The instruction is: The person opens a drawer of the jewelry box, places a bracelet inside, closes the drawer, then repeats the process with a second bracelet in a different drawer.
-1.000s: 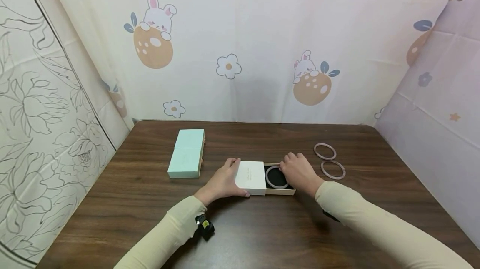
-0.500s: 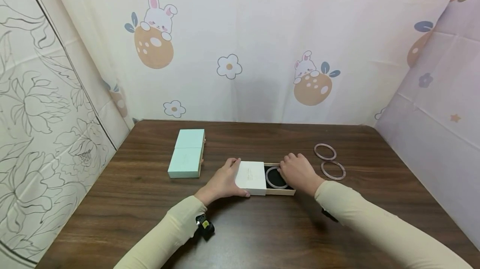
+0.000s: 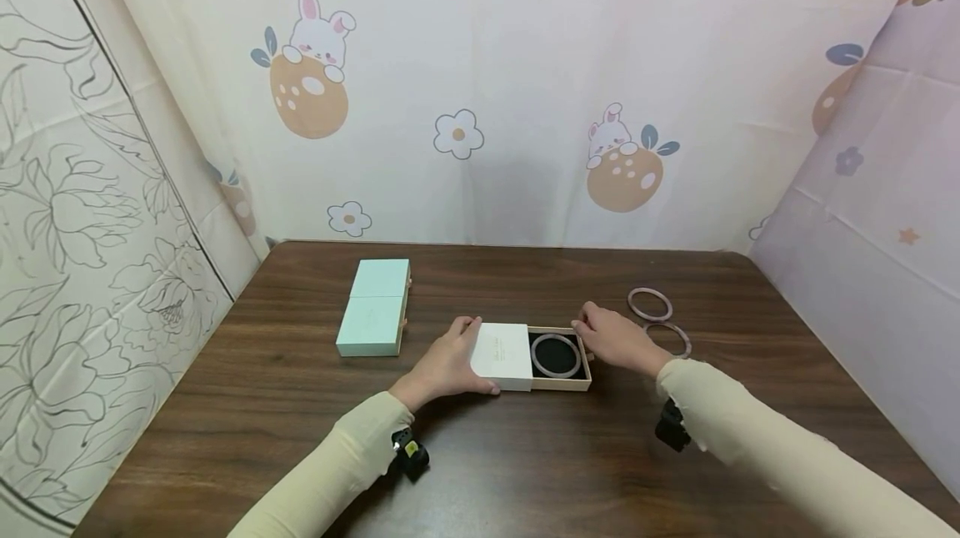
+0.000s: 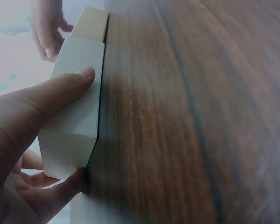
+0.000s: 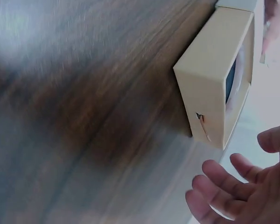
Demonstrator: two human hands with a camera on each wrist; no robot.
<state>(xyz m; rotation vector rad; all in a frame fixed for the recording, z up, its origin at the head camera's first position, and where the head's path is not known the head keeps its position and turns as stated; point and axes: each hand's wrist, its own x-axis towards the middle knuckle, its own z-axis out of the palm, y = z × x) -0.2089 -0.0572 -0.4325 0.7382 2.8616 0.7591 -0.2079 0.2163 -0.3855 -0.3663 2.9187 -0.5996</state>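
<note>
Left hand [image 3: 446,363] grips the box [image 3: 501,353], right hand [image 3: 617,339] loosely spread by its half-out drawer [image 3: 561,385], ring [image 3: 556,375] inside.

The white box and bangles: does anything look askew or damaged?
Nothing stands out. The drawer sits straight in the white box, a bangle inside; two loose bangles show no break, though the right hand partly hides one.
</note>
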